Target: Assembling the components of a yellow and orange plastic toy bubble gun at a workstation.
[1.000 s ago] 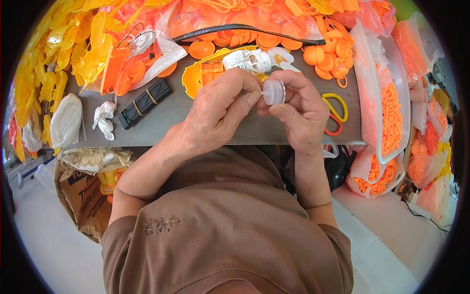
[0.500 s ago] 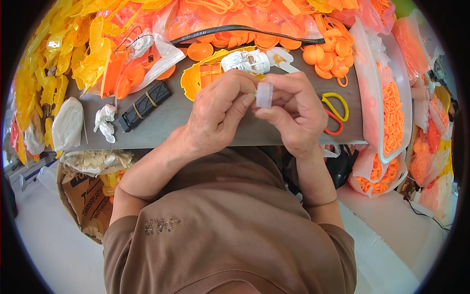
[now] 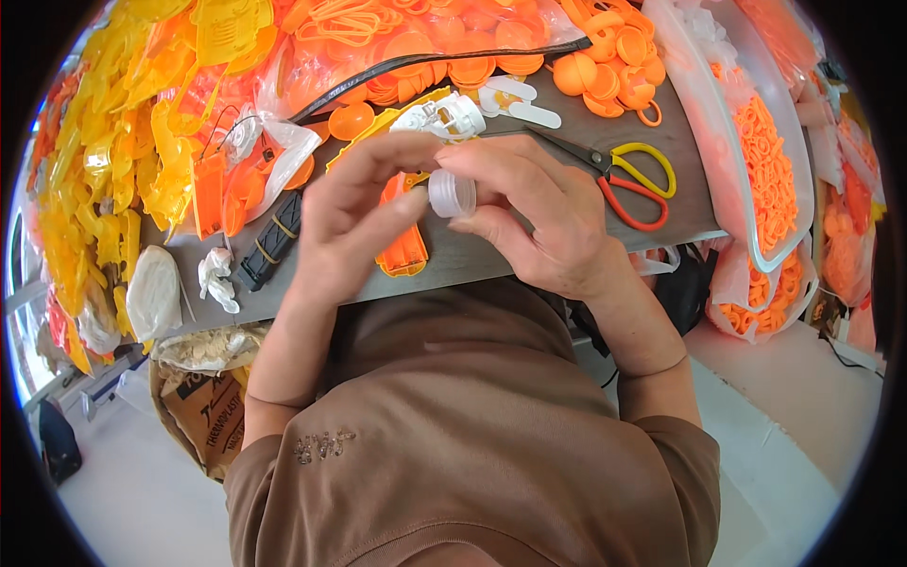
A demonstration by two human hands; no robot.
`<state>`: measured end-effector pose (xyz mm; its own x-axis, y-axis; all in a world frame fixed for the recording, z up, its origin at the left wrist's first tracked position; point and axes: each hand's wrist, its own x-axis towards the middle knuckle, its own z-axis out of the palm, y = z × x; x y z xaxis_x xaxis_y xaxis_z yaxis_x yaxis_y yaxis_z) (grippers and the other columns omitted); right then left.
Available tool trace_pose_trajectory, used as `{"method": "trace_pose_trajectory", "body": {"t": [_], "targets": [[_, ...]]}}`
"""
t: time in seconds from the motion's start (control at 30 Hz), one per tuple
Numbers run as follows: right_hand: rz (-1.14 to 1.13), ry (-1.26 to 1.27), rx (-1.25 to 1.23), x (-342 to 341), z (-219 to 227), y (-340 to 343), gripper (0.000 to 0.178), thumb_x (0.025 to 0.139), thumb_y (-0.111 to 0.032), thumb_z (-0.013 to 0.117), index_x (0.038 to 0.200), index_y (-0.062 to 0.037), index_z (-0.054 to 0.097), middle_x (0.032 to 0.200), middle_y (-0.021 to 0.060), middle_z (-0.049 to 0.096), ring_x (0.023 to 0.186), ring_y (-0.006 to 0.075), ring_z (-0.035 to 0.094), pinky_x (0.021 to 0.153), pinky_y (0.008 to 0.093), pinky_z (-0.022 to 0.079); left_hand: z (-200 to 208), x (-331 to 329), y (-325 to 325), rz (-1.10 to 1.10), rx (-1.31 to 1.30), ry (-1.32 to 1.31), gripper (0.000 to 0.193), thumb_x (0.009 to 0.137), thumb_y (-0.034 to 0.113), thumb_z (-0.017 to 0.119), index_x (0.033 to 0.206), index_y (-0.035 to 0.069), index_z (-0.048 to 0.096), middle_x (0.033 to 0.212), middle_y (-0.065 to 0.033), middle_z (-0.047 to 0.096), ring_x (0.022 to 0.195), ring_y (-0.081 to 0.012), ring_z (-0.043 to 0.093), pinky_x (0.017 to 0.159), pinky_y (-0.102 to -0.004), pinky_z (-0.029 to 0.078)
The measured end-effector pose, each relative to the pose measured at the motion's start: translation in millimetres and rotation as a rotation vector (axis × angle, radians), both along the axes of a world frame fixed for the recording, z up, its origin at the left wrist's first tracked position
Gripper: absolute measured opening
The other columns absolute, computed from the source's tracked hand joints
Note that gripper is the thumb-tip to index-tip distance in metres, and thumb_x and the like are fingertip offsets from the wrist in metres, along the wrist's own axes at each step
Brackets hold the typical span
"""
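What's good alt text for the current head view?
The right hand holds a small, round, translucent plastic piece over a grey tabletop, the left hand close by. Dark-bladed scissors with red and yellow handles lie to the right; orange plastic parts are piled at the back.

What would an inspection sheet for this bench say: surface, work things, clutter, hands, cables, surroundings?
Surface: grey tabletop, largely covered.
Work things: translucent ridged cylinder, held above the tabletop; yellow-and-orange casing, partly hidden.
Clutter: scissors, black banded part, crumpled white wrapping, yellow parts heaped left.
Hands: right hand fingers closed on the cylinder; left hand beside it, thumb and fingers apart.
Cables: thin dark cord, far right, low.
Surroundings: translucent bin of orange loops, right; brown sack, lower left.
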<state>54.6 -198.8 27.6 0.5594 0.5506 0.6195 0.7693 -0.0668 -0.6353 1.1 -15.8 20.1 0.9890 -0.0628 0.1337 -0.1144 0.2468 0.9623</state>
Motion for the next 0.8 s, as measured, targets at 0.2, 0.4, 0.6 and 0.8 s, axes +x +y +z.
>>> {"method": "trace_pose_trajectory", "body": {"t": [0.2, 0.4, 0.6, 0.8], "targets": [[0.028, 0.149, 0.060, -11, 7, -1, 0.047, 0.070, 0.009, 0.068, 0.115, -0.0005, 0.057, 0.111, 0.0150, 0.060, 0.074, 0.0139, 0.061, 0.059, 0.0235, 0.050, 9, -3, 0, -0.098, 0.082, 0.115, 0.058, 0.076, -0.003, 0.070, 0.128, -0.005, 0.044, 0.110, -0.0143, 0.063, 0.104, -0.0201, 0.060, 0.089, -0.0310, 0.047], [0.018, 0.544, 0.079, -18, -1, -9, 0.012, 0.083, 0.006, 0.058, 0.094, 0.0054, 0.062, 0.104, 0.0089, 0.057, 0.073, 0.0094, 0.056, 0.058, 0.0211, 0.047, -3, -8, -12, 0.115, 0.529, -0.369, 0.061, 0.068, -0.004, 0.075, 0.123, -0.005, 0.049, 0.102, -0.0150, 0.064, 0.094, -0.0235, 0.062, 0.080, -0.0329, 0.051], [-0.003, 0.752, 0.210, -26, -26, -8, 0.011, 0.081, 0.006, 0.061, 0.092, 0.0053, 0.063, 0.106, 0.0088, 0.057, 0.079, 0.0103, 0.056, 0.067, 0.0223, 0.048, -7, -3, -25, 0.172, 0.829, -0.715, 0.063, 0.058, -0.009, 0.070, 0.119, -0.006, 0.052, 0.097, -0.0157, 0.062, 0.080, -0.0304, 0.059, 0.072, -0.0372, 0.049], [-0.007, 0.767, 0.248, -22, -26, -8, 0.007, 0.080, 0.006, 0.060, 0.087, 0.0044, 0.061, 0.108, 0.0087, 0.057, 0.090, 0.0112, 0.054, 0.076, 0.0238, 0.044, -7, 4, -26, 0.185, 0.738, -0.659, 0.063, 0.061, -0.007, 0.070, 0.122, -0.004, 0.050, 0.094, -0.0138, 0.064, 0.081, -0.0288, 0.060, 0.073, -0.0361, 0.049]]}}
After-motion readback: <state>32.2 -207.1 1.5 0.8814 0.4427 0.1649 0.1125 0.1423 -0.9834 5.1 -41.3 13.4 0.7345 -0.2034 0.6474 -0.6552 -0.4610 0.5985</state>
